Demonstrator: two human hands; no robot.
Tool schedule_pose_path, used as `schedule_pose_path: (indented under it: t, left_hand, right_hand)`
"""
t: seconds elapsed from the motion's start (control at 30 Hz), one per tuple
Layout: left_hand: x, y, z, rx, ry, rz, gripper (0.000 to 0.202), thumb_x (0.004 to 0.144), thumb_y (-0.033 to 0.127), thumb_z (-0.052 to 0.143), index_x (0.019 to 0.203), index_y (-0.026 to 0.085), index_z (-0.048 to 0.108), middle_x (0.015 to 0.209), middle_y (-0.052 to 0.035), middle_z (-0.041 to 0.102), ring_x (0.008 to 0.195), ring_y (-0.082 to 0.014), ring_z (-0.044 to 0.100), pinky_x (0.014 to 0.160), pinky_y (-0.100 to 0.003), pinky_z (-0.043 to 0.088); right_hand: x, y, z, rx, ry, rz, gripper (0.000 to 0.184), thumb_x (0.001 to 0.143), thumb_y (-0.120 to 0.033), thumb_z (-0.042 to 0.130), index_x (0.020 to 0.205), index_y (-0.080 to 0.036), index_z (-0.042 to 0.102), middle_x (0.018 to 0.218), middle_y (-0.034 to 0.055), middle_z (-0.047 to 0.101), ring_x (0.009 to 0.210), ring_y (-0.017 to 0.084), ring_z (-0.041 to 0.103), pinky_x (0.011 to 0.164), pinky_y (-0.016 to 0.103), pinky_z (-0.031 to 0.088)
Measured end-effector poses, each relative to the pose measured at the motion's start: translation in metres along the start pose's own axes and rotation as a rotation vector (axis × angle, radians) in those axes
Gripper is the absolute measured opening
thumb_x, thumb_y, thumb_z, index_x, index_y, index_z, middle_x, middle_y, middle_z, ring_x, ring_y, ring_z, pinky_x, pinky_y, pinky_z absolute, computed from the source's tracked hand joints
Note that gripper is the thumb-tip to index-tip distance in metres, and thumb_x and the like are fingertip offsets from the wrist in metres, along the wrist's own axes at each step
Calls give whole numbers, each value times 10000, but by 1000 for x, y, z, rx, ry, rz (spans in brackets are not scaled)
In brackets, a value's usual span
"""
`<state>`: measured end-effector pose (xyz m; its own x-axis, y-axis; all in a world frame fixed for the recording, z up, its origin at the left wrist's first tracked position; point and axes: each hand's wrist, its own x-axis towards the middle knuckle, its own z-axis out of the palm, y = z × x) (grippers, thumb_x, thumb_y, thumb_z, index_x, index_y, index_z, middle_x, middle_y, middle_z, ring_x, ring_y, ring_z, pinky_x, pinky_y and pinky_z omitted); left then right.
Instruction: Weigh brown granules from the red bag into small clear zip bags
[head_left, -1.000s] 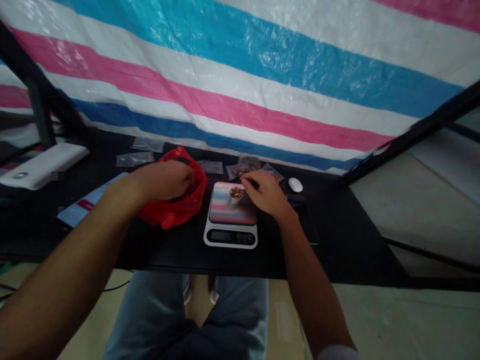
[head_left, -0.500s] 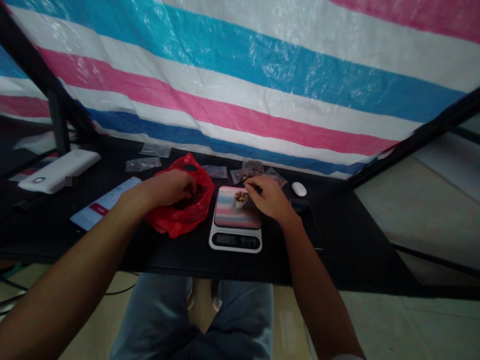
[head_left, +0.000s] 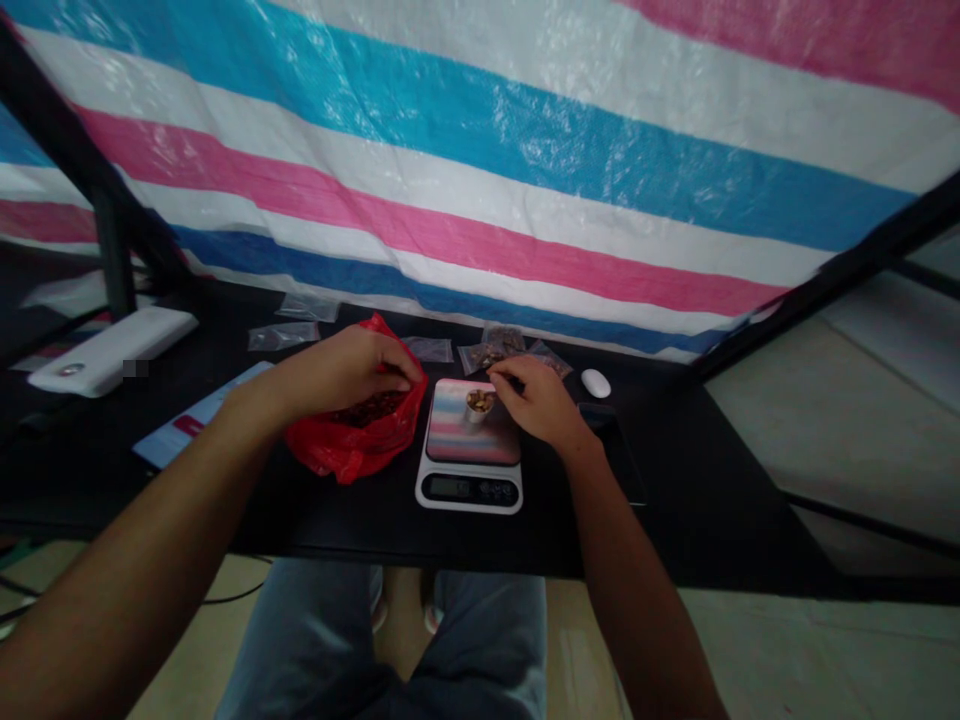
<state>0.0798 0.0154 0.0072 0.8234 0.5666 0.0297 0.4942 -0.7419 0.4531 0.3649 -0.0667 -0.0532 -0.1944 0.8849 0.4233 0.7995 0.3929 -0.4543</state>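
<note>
A small white cup (head_left: 478,405) filled with brownish bits stands on the back of a white digital scale (head_left: 469,462) on the black table (head_left: 375,505). My right hand (head_left: 536,400) rests beside the cup on its right, fingers curled and touching its rim. Left of the scale lies an open red plastic bag (head_left: 352,440) with dark bits inside. My left hand (head_left: 349,368) is lifted over the bag's mouth, fingertips pinched together; whatever they hold is too small to make out.
Several small clear zip bags (head_left: 495,348) lie along the table's back edge, more (head_left: 283,334) to the left. A white mouse (head_left: 595,383) and dark phone (head_left: 600,415) sit right of the scale. A white flat device (head_left: 112,350) and a blue-white card (head_left: 196,425) lie left. A striped tarp hangs behind.
My left hand has come up out of the red bag with its fingertips pinched and shifted right toward the scale. The right hand has stayed by the cup.
</note>
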Motion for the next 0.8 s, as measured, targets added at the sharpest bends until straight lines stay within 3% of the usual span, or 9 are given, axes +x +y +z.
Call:
schedule_pose_path:
  t: [0.13,0.27,0.43,0.53,0.8]
  left_hand:
    - [17,31,6,-85,79,150,208,937,173,665,1051,208,835,1039,-48,829,929,-187,753,859,-244,536]
    - [39,50,20,-102,75,270,203,952,142,663,1041,205,834,1042,-51,826,959,-171,758,869,-225,521]
    - [54,53,31,-24,42,277,211,941,115,662,994,224,834,1003,-42,819,955,-188,750,850,-248,499]
    - [56,53,33,-4,13,288,208,940,102,654,925,220,825,956,-30,810,929,-184,743,831,-249,479]
    - [54,55,32,-100,16,280,200,895,46,678,946,196,800,933,-12,810,892,-159,741,784,-227,447]
  right_hand:
    - [0,1,1,-1,13,-1,171,968,-166,596,909,-204,753,958,80,790,943,249,692,885,374,487]
    - [0,2,1,-4,-6,-8,179,981,-175,585,911,-201,748,936,75,785,908,240,686,856,365,480]
    - [0,0,0,-3,-16,-8,178,981,-176,585,912,-194,748,937,82,782,904,242,677,830,359,470]
    - [1,0,0,0,-23,-18,182,972,-166,582,887,-187,742,906,83,774,883,246,668,815,360,460]
    - [0,0,-1,4,-29,-43,197,989,-180,554,877,-188,715,886,75,755,858,232,643,827,355,450]
